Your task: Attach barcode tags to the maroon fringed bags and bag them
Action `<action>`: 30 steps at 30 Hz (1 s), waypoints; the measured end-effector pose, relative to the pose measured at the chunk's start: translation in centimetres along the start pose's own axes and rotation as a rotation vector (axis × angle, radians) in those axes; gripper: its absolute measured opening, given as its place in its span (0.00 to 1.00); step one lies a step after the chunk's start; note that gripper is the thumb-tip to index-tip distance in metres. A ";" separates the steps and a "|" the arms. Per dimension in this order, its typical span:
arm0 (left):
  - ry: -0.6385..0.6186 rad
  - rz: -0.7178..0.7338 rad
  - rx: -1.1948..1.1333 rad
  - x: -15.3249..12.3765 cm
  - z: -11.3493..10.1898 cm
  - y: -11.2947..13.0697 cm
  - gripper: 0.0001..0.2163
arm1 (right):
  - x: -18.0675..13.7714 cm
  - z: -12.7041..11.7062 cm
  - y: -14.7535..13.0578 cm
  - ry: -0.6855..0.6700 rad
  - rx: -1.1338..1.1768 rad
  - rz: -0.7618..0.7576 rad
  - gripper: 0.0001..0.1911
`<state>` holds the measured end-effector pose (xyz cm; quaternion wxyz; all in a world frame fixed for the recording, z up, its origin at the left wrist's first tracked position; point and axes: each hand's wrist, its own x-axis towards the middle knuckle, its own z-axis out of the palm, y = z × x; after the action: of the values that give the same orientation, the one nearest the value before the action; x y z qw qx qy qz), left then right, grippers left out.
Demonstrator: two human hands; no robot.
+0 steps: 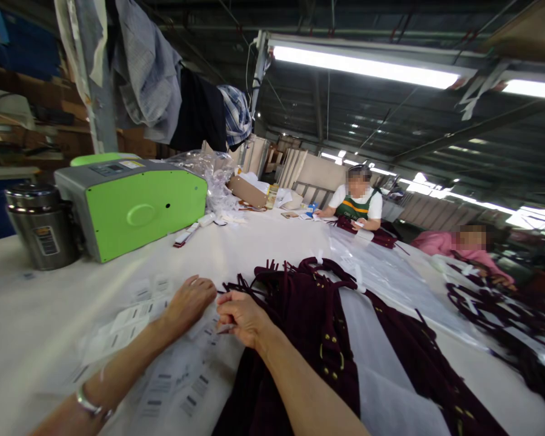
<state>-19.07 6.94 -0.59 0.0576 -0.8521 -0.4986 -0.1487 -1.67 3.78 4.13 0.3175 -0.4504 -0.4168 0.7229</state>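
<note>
Table [36, 315]: covered in white and fills most of the view; its near edge is out of sight below the forearms.
Maroon garments [300, 315]: a dark pile with brass studs and buckles at the near middle of the table, fringe ends pointing toward the hands; more of the same lie along the right edge.
Clear plastic bags [390, 278]: flat sheets over and between the garments, running toward the far right corner.
Green machine [140, 206]: grey-topped, near the left edge, well apart from the hands.
Steel canister [40, 224]: upright, just beside the machine, closer to the left edge.
Co-workers: one person in white and green [358, 203] sits at the far edge, another in pink [458, 245] at the right edge.
Label sheets [172, 381]: barcode labels spread at the near left, touching the pile's left side.
Left hand [188, 303]: palm down on the label sheets, fingers side by side and bent; the tips are hidden, so a pinch cannot be told.
Right hand [240, 316]: just beside the left, at the fringe, fingers curled in together, thumb pressed on forefinger; what lies between cannot be told.
Bracelet [88, 404]: silver, on the left wrist.
</note>
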 end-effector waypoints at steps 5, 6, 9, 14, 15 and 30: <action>0.046 -0.024 0.190 2.0 -0.6 -0.8 0.13 | 0.2 -0.3 -0.4 0.045 0.117 0.010 0.15; 0.053 -0.018 0.185 2.2 -0.5 -0.8 0.12 | 0.1 -0.4 -0.5 0.073 0.162 0.014 0.15; 0.070 -0.024 0.157 2.0 -0.1 -0.3 0.15 | 0.0 -0.8 -0.5 0.127 0.219 0.037 0.14; 0.133 -0.099 0.191 1.6 0.0 -0.3 0.17 | -0.2 -0.5 -0.2 0.046 0.136 0.125 0.07; 0.126 -0.112 0.192 1.7 -0.1 -0.4 0.17 | -0.4 -0.3 -0.3 0.028 0.123 0.122 0.06; 0.182 -0.208 -0.311 2.2 -6.1 1.9 0.20 | -11.8 2.7 -6.7 -0.297 0.151 -0.211 0.19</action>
<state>-17.61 6.30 5.98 -0.0453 -0.7776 -0.5477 -0.3054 1.00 -3.91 15.27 0.3592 -0.2675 -0.4485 0.7735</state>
